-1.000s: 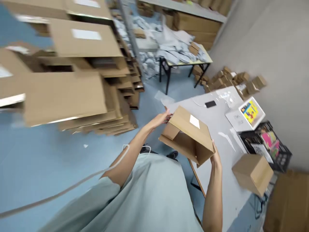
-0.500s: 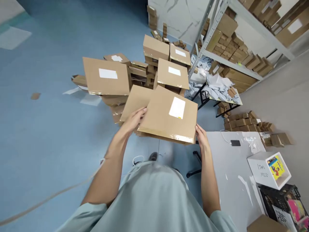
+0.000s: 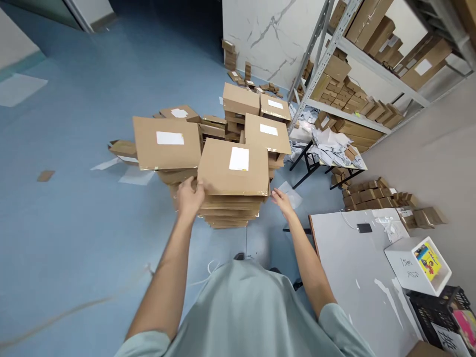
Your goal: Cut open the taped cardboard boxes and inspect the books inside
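Note:
A flat cardboard box (image 3: pixel 215 171) with a white label lies on top of a stack of similar boxes (image 3: pixel 230 213) in front of me. At its left front corner is my left hand (image 3: pixel 190 198), fingers slightly bent and apart, the thumb against or very close to the cardboard. My right hand (image 3: pixel 283 202) is just off the right front corner, fingers loosely stretched and holding nothing. Close by on the left is a larger labelled box (image 3: pixel 167 156) on its own pile. Another labelled box (image 3: pixel 256 128) sits right behind the one between my hands.
A white table (image 3: pixel 349 263) with a phone (image 3: pixel 364 227) and a white foam box (image 3: pixel 403 263) stands at my right. Beyond are a metal shelf (image 3: pixel 366 121) of cartons and a small table with crumpled packaging (image 3: pixel 330 146). A pale cord (image 3: pixel 85 303) trails at left.
The labelled box, held tilted between both hands before, now lies squared on the front stack. My right hand has come away from its edge; my left hand has moved to its left corner.

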`<move>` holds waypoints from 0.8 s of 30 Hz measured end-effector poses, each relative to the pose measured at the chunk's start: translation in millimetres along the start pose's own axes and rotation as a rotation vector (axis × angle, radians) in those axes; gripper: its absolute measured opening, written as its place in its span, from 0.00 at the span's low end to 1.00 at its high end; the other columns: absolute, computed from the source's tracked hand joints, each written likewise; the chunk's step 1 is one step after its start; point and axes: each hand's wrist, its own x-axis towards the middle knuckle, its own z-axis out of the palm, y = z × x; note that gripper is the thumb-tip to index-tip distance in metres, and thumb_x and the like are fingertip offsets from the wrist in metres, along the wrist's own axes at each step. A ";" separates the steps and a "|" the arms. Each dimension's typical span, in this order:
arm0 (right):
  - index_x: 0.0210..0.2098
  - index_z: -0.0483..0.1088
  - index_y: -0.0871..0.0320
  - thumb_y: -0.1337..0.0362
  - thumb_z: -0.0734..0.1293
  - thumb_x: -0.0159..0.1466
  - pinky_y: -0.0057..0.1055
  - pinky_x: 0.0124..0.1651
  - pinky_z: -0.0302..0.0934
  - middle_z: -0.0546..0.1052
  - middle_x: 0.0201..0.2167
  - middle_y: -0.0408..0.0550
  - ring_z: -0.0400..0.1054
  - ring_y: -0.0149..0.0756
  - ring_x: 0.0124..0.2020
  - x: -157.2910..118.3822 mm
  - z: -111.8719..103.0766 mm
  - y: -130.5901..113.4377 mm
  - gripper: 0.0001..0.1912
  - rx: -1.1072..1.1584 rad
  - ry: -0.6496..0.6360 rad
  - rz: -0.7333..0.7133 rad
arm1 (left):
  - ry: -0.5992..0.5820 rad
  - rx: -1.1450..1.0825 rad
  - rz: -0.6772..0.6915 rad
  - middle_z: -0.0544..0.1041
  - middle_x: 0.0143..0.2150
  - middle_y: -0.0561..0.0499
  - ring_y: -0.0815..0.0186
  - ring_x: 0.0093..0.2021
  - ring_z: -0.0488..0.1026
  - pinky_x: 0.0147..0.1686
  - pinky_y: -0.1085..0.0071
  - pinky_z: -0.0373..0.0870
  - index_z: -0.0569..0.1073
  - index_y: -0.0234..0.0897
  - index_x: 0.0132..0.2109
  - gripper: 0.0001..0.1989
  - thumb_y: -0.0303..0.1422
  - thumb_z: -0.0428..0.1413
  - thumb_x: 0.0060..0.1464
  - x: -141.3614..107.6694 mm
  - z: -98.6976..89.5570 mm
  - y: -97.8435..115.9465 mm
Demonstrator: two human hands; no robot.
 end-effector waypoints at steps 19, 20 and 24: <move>0.51 0.86 0.56 0.36 0.87 0.51 0.46 0.60 0.78 0.91 0.52 0.59 0.87 0.48 0.49 -410.8 -153.7 197.8 0.39 0.578 1.210 0.239 | -1.543 -0.124 0.335 0.84 0.45 0.43 0.48 0.51 0.83 0.63 0.53 0.77 0.80 0.43 0.57 0.23 0.53 0.58 0.67 -336.6 226.9 57.1; 0.52 0.86 0.56 0.36 0.87 0.52 0.46 0.61 0.77 0.91 0.53 0.60 0.87 0.48 0.50 -440.8 -136.1 203.4 0.39 0.620 1.308 0.240 | -1.650 -0.111 0.339 0.84 0.43 0.44 0.49 0.50 0.83 0.62 0.52 0.77 0.80 0.43 0.56 0.24 0.54 0.59 0.65 -356.2 228.5 51.6; 0.54 0.87 0.55 0.39 0.87 0.55 0.42 0.61 0.78 0.90 0.56 0.59 0.86 0.48 0.53 -538.5 -47.9 217.0 0.36 0.772 1.635 0.250 | -1.966 -0.085 0.369 0.82 0.38 0.49 0.52 0.45 0.83 0.60 0.53 0.79 0.82 0.41 0.54 0.27 0.57 0.60 0.61 -431.5 215.7 32.7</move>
